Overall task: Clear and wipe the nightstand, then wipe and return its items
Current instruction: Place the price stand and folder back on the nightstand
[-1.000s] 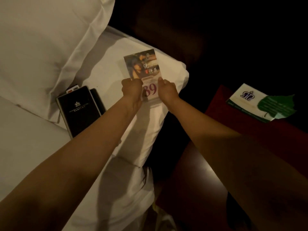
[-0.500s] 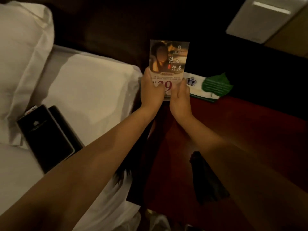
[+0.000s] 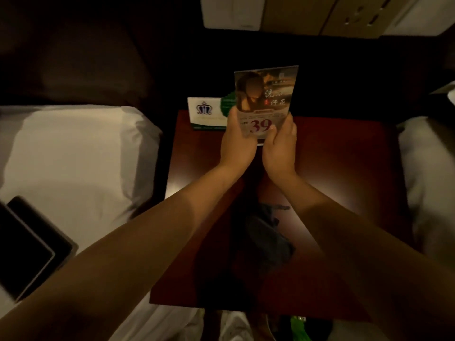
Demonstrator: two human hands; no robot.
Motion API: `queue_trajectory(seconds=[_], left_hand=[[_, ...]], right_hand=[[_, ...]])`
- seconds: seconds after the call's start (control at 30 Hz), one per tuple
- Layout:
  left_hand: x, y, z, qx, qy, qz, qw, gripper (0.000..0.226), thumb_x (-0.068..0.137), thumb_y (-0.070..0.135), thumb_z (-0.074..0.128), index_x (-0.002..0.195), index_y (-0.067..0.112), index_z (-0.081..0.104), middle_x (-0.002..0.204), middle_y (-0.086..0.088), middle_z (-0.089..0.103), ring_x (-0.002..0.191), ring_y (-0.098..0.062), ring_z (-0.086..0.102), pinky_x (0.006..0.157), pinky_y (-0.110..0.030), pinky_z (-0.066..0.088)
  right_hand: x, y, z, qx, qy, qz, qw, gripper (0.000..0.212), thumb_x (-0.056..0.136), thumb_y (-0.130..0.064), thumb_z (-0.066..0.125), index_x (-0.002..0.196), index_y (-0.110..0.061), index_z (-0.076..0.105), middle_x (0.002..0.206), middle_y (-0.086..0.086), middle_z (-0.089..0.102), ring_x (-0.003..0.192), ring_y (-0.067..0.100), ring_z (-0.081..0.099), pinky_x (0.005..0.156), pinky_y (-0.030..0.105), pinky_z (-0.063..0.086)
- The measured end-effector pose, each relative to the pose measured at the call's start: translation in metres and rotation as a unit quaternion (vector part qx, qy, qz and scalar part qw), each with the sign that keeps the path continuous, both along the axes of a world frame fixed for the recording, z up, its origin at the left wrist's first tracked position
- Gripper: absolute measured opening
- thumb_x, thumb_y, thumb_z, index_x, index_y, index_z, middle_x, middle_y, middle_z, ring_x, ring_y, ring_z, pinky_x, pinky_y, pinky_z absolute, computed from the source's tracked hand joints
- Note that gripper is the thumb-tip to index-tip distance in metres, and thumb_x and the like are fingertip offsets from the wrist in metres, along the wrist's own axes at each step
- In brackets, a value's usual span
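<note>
Nightstand (image 3: 344,173), head view: red-brown glossy top, set between two beds with white linen. On its top, two loose items:
- crown-logo card (image 3: 204,112), white with green edging and a green leaf-shaped part, at the back left corner. Lying or propped: cannot tell.
- dark cloth (image 3: 268,232), crumpled, near the front middle, partly under the forearms in view.

Promo flyer (image 3: 266,94): held upright over the back middle of the nightstand, printed face toward the camera. The upper half is a dim photo with white characters; the lower half is pale with a large red "39". Its left edge overlaps the crown-logo card in view. Whether its bottom edge touches the top: cannot tell.

Left hand (image 3: 236,143): fingers curled round the flyer's lower left edge, gripping it.
Right hand (image 3: 279,151): gripping the lower right edge, thumb laid on the front beside the "39". The hands sit close together, nearly touching.

Left bed (image 3: 73,156): black folder (image 3: 24,244) lying flat on the sheet, well apart from the nightstand.

Wall behind: pale socket panel (image 3: 320,13).
</note>
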State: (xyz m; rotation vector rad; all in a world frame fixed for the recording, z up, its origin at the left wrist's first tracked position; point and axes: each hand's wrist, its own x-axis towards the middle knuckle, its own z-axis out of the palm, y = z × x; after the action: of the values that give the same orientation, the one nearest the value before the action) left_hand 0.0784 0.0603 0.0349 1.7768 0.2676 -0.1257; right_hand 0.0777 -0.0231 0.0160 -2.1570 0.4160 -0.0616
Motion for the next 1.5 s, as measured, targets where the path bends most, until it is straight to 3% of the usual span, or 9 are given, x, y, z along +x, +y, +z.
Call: queue_trajectory(seconds=[0.23, 0.5, 0.63, 0.8, 0.93, 1.03, 1.1, 1.33, 1.5], left_hand=[[0.019, -0.053, -0.012, 0.031, 0.023, -0.113, 0.993, 0.046, 0.091, 0.006, 0.049, 0.134, 0.014, 0.036, 0.128, -0.007, 0.058, 0.117, -0.022, 0.057, 0.088, -0.031, 0.048], [0.041, -0.075, -0.035, 0.073, 0.075, -0.209, 0.972, 0.083, 0.090, -0.002, 0.042, 0.151, 0.026, -0.007, 0.146, -0.005, 0.043, 0.126, -0.021, 0.048, 0.077, -0.025, 0.040], [0.044, -0.078, -0.041, 0.057, 0.096, -0.213, 0.971, 0.090, 0.087, -0.008, 0.041, 0.150, 0.026, -0.013, 0.150, -0.006, 0.037, 0.128, -0.017, 0.045, 0.086, -0.022, 0.041], [0.048, -0.075, -0.043, 0.061, 0.087, -0.229, 0.968, 0.095, 0.086, -0.006, 0.046, 0.149, 0.027, -0.016, 0.148, -0.006, 0.040, 0.105, -0.009, 0.051, 0.077, -0.027, 0.047], [0.046, -0.065, -0.047, 0.059, 0.087, -0.209, 0.972, 0.090, 0.087, -0.002, 0.048, 0.150, 0.026, -0.010, 0.146, -0.011, 0.042, 0.072, 0.010, 0.040, 0.065, -0.013, 0.034], [0.035, -0.051, -0.045, 0.071, 0.101, -0.180, 0.976, 0.078, 0.089, -0.001, 0.045, 0.152, 0.020, 0.005, 0.154, -0.010, 0.032, 0.109, -0.010, 0.056, 0.083, -0.019, 0.041], [0.027, -0.039, -0.043, 0.070, 0.113, -0.135, 0.982, 0.067, 0.091, -0.001, 0.044, 0.151, 0.014, 0.017, 0.153, -0.011, 0.033, 0.136, -0.023, 0.040, 0.101, -0.027, 0.038], [-0.010, 0.027, -0.043, 0.131, 0.118, -0.050, 0.983, 0.049, 0.089, -0.002, 0.044, 0.138, 0.008, 0.043, 0.138, -0.014, 0.046, 0.122, -0.026, 0.051, 0.094, -0.022, 0.039], [-0.017, 0.102, -0.036, 0.240, 0.128, -0.069, 0.960, 0.041, 0.088, 0.003, 0.045, 0.128, 0.008, 0.054, 0.135, -0.014, 0.050, 0.121, -0.028, 0.053, 0.105, -0.034, 0.042]], right_hand=[[0.011, -0.064, -0.013, -0.007, 0.018, -0.042, 0.999, 0.053, 0.099, -0.013, 0.033, 0.149, -0.005, 0.015, 0.147, 0.017, 0.034, 0.136, 0.028, 0.036, 0.109, 0.040, 0.038], [0.020, -0.094, -0.029, 0.047, 0.059, -0.027, 0.997, 0.059, 0.097, -0.006, 0.034, 0.150, -0.008, 0.008, 0.152, 0.014, 0.026, 0.139, 0.025, 0.032, 0.111, 0.033, 0.033], [0.023, -0.095, -0.035, 0.053, 0.069, -0.026, 0.996, 0.063, 0.095, -0.003, 0.035, 0.150, -0.008, 0.004, 0.154, 0.014, 0.023, 0.139, 0.026, 0.031, 0.112, 0.035, 0.034], [0.026, -0.100, -0.038, 0.046, 0.082, -0.034, 0.995, 0.064, 0.096, -0.006, 0.035, 0.150, -0.010, 0.001, 0.157, 0.012, 0.019, 0.141, 0.026, 0.029, 0.113, 0.037, 0.034], [0.020, -0.095, -0.037, 0.003, 0.101, -0.083, 0.991, 0.062, 0.098, -0.012, 0.037, 0.149, -0.002, 0.005, 0.157, 0.018, 0.016, 0.144, 0.029, 0.021, 0.114, 0.032, 0.026], [0.005, -0.082, -0.034, -0.052, 0.075, -0.119, 0.989, 0.049, 0.092, -0.006, 0.042, 0.139, 0.004, 0.032, 0.142, 0.022, 0.037, 0.132, 0.032, 0.038, 0.107, 0.032, 0.033], [-0.006, -0.068, -0.034, -0.069, 0.064, -0.127, 0.987, 0.038, 0.088, -0.003, 0.044, 0.125, 0.004, 0.045, 0.130, 0.022, 0.046, 0.122, 0.033, 0.044, 0.102, 0.035, 0.037], [-0.037, 0.001, -0.035, -0.134, 0.054, 0.041, 0.989, 0.036, 0.087, -0.005, 0.047, 0.122, -0.004, 0.050, 0.124, 0.016, 0.051, 0.119, 0.029, 0.044, 0.100, 0.037, 0.036], [-0.042, 0.052, -0.027, -0.268, 0.130, 0.160, 0.941, 0.038, 0.089, -0.016, 0.045, 0.126, -0.009, 0.048, 0.128, 0.015, 0.047, 0.120, 0.034, 0.041, 0.097, 0.048, 0.038]])
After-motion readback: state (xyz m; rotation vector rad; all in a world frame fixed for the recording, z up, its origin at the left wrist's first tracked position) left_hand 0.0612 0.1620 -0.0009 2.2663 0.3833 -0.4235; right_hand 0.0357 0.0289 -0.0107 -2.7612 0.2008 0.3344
